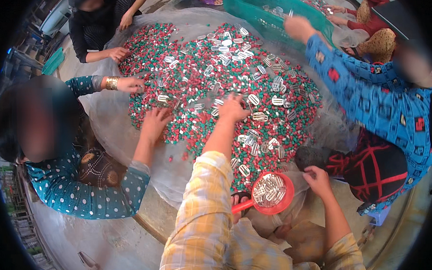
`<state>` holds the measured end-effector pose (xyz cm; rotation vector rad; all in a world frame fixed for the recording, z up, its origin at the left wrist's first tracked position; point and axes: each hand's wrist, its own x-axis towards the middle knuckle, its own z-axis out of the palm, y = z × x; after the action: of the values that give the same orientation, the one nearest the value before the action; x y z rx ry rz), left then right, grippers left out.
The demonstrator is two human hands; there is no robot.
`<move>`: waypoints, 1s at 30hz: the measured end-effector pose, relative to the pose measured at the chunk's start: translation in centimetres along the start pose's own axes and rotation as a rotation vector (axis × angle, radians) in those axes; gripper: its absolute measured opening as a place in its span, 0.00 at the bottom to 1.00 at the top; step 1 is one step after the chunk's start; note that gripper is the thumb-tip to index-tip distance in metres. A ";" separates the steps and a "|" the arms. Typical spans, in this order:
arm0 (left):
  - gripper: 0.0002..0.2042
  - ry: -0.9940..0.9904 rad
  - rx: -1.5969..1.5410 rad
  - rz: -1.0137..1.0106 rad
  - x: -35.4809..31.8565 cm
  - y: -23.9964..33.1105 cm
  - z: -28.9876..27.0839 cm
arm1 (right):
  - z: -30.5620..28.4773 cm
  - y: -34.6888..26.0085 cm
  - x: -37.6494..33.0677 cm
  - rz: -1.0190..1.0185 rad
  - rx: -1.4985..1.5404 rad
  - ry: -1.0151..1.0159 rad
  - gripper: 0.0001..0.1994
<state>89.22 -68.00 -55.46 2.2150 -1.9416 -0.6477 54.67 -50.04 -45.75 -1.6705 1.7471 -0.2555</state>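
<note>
- A broad pile of small red, green and white pieces [191, 121] is spread over a translucent plastic sheet [113, 122], and pale, slotted oblong pieces are scattered through it, most thickly from its middle toward the right edge of the sheet.
- The left hand [232, 108] is reached into the middle of the pile, with its fingers bent downward; the fingertips are hidden, so whether anything is gripped cannot be told.
- One slotted piece [260, 117] is seen just beside that hand, on its right.
- The right hand [317, 180] is held near the sheet's near right corner, its fingers loosely curled; whether anything is pinched there cannot be told.
- A red handled bowl [291, 200] is placed at the near edge of the sheet, between the forearms; it is filled with slotted pieces, and its handle [241, 206] is pointed left.
- At the left edge, both hands of a co-worker in dotted teal sleeves [90, 201] are laid at the pile.
- By the far left corner, the pile is touched by a hand of a person in black [96, 32].
- At the far right corner, a green basket [257, 26] is reached over by a person in patterned blue [381, 105].
</note>
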 end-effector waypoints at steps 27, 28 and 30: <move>0.10 0.139 -0.119 0.337 -12.0 2.2 2.5 | 7.1 -4.3 10.8 0.162 -0.169 -0.037 0.09; 0.10 0.176 -0.112 0.387 -12.0 1.8 2.2 | 6.8 -4.6 11.2 0.170 -0.107 -0.061 0.09; 0.09 0.208 -0.214 0.346 -11.4 1.4 2.2 | 7.1 -3.0 12.4 0.129 0.065 0.069 0.10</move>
<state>86.15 -56.76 -54.23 1.6926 -1.9752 -0.5210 62.21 -59.89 -53.53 -1.5129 1.8688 -0.3101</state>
